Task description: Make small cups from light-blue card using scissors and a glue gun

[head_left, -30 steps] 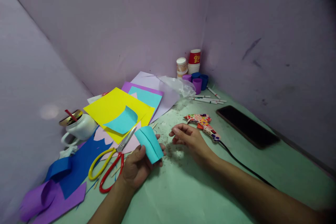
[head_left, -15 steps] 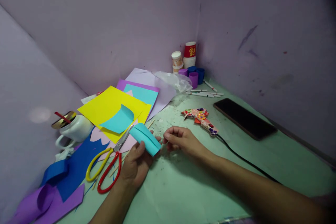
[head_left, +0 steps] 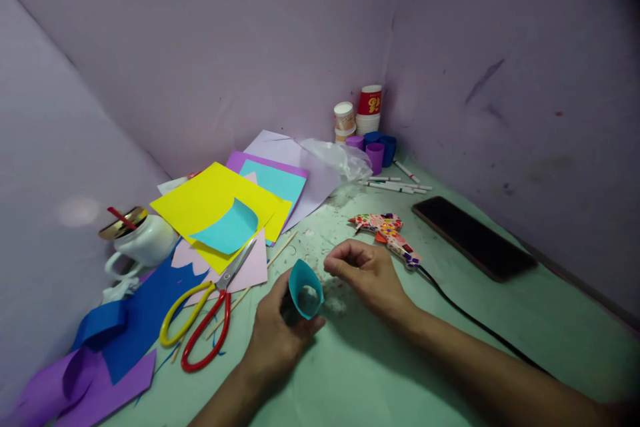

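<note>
My left hand (head_left: 283, 320) is wrapped round a turquoise foam tube (head_left: 294, 285), whose pointed-oval open end faces me so that I look through it to the table. To the right of the tube, a small gap apart, is my right hand (head_left: 367, 273). Its thumb and forefinger are pinched together, and whatever may be between them is too small to make out. Beyond the right hand lies a flower-patterned glue gun (head_left: 387, 232) with a black cord. Scissors (head_left: 225, 287) with one yellow and one red handle rest left of my left hand.
Yellow foam sheet (head_left: 200, 193), blue foam (head_left: 145, 317) and purple foam (head_left: 110, 390) spread over the left side. A white mug (head_left: 150, 240) stands at far left. Paper cups (head_left: 369, 107), small purple cups (head_left: 375, 157) and several markers (head_left: 395, 185) sit in the corner, with a phone (head_left: 473, 237) at right.
My left hand has turned the turquoise tube from lying sideways, seam showing, to end-on with its opening toward me. The right hand stays pinched, slightly farther right in view; the view has shifted slightly.
</note>
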A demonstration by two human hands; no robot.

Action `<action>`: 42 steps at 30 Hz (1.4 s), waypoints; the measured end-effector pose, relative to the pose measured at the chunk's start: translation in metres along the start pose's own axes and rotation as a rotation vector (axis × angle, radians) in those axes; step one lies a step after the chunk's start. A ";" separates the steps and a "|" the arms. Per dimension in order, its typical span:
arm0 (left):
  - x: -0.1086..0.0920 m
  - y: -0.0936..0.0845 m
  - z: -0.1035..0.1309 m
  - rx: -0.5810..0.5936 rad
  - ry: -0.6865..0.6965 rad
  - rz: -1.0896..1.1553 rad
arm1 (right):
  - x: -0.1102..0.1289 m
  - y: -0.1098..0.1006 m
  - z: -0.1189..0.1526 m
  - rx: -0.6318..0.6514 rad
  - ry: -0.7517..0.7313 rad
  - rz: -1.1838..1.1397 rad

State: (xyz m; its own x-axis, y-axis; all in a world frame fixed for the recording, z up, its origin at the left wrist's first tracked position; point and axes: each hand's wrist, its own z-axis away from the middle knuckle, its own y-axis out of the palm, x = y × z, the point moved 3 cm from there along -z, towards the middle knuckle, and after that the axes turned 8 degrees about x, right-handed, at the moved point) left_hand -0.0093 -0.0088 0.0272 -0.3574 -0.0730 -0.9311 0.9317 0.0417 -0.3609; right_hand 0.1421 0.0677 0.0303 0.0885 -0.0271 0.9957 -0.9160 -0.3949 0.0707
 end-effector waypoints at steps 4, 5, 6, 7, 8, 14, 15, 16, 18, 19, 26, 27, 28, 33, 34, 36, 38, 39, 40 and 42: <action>0.006 0.000 0.001 0.165 -0.002 0.249 | 0.004 -0.002 -0.002 0.127 -0.053 0.030; 0.007 0.000 0.002 0.227 -0.016 0.342 | 0.004 0.000 -0.002 0.208 -0.048 0.006; 0.008 0.000 0.002 0.293 -0.028 0.423 | 0.003 0.003 -0.002 0.300 -0.030 -0.031; 0.007 0.001 0.003 0.357 -0.036 0.483 | 0.001 0.007 -0.001 0.391 0.002 -0.069; 0.006 0.002 0.003 0.415 -0.038 0.517 | -0.001 0.010 0.000 0.462 0.038 -0.095; 0.000 0.005 0.001 0.377 0.044 0.265 | -0.018 0.013 0.001 0.390 0.142 -0.099; 0.001 0.005 0.001 0.318 0.057 0.167 | -0.021 0.013 0.001 0.370 0.168 -0.152; 0.001 0.005 0.002 0.263 0.061 0.085 | -0.024 0.013 0.001 0.355 0.205 -0.207; 0.003 0.006 0.002 0.186 0.043 0.005 | -0.030 0.015 0.003 0.339 0.285 -0.304; 0.003 0.007 0.003 0.168 0.028 0.003 | -0.032 0.017 0.004 0.341 0.316 -0.346; 0.006 0.014 0.002 0.084 -0.052 0.153 | -0.036 0.025 0.008 0.343 0.342 -0.543; 0.007 0.013 0.001 0.067 -0.060 0.171 | -0.036 0.025 0.008 0.340 0.352 -0.548; 0.009 0.011 0.001 0.045 -0.065 0.186 | -0.036 0.025 0.007 0.334 0.362 -0.548; 0.010 -0.006 -0.002 -0.112 -0.066 0.252 | -0.036 0.024 0.007 0.372 0.378 -0.474; 0.009 -0.008 -0.002 -0.136 -0.064 0.263 | -0.036 0.024 0.008 0.394 0.379 -0.449; 0.006 -0.010 -0.003 -0.160 -0.064 0.273 | -0.036 0.024 0.008 0.423 0.384 -0.401; 0.004 -0.010 -0.004 -0.164 -0.065 0.267 | -0.035 0.025 0.009 0.442 0.396 -0.385; 0.003 -0.010 -0.004 -0.167 -0.064 0.262 | -0.035 0.025 0.009 0.449 0.404 -0.397; 0.002 -0.010 -0.004 -0.172 -0.061 0.257 | -0.034 0.025 0.009 0.459 0.410 -0.418; 0.001 -0.011 -0.004 -0.181 -0.049 0.248 | -0.032 0.027 0.009 0.485 0.415 -0.465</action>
State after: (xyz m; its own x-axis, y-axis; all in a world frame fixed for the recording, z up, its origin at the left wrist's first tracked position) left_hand -0.0199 -0.0052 0.0304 -0.1133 -0.0859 -0.9898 0.9617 0.2410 -0.1310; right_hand 0.1186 0.0494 -0.0002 0.1796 0.5461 0.8182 -0.5396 -0.6407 0.5461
